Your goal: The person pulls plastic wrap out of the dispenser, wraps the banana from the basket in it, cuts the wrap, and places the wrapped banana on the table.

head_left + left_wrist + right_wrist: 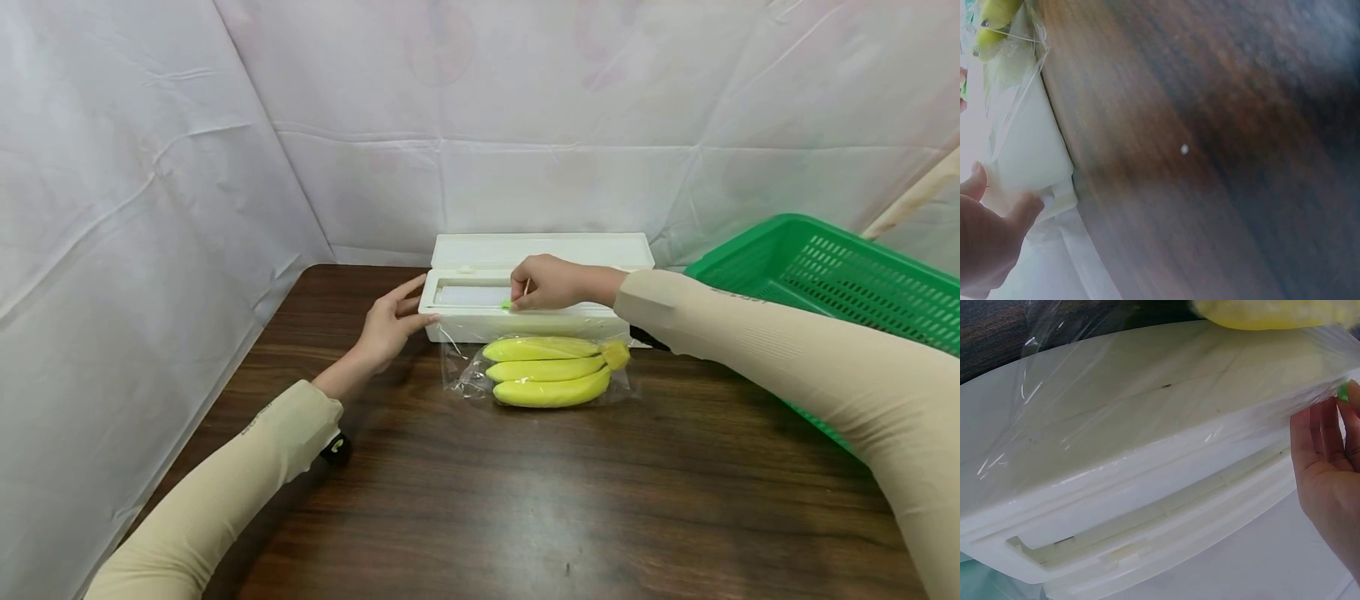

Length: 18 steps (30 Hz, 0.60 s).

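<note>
A white cling film dispenser (450, 331) stands at the back of the table, its lid (555, 250) raised and a pale roll (472, 296) inside. My left hand (380, 332) grips its left end, thumb on the front and fingers behind. With thumb and fingertips, my right hand (553, 283) pinches the small green slide cutter (506, 305) along the dispenser's front top edge. Clear film (459, 379) hangs from that edge over the dispenser's front. Yellow bananas (551, 393) lie within the film on the table just before it. The right wrist view shows the film (1047, 381) stretched across the front.
A green perforated basket (847, 267) stands to the right, partly behind my right forearm. The dark wooden table (525, 500) stretches toward me. White sheeting (525, 183) hangs behind the table and along its left side.
</note>
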### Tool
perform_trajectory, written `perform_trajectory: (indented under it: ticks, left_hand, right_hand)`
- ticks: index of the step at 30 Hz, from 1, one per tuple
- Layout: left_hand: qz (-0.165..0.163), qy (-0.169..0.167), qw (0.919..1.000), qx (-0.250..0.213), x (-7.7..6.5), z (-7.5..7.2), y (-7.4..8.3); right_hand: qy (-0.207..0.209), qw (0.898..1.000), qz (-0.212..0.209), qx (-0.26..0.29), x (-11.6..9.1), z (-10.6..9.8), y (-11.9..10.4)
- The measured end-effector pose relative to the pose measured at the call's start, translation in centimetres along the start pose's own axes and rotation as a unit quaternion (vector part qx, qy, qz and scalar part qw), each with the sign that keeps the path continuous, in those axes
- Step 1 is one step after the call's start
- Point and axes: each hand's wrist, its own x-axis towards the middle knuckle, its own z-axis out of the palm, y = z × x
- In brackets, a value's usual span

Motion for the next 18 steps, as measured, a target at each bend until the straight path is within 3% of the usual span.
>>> perform_trajectory:
  ticks: [6, 18]
  left_hand:
    - [0.007, 0.007, 0.9995, 0.029, 0.00, 0.00, -0.03]
    - [-0.009, -0.002, 0.9996, 0.027, -0.11, -0.20, 0.06]
  right_hand:
    - [0.000, 1.000, 0.005, 0.002, -0.32, 0.05, 0.29]
    - [0.002, 1.000, 0.007, -0.004, -0.80, 0.00, 0.27]
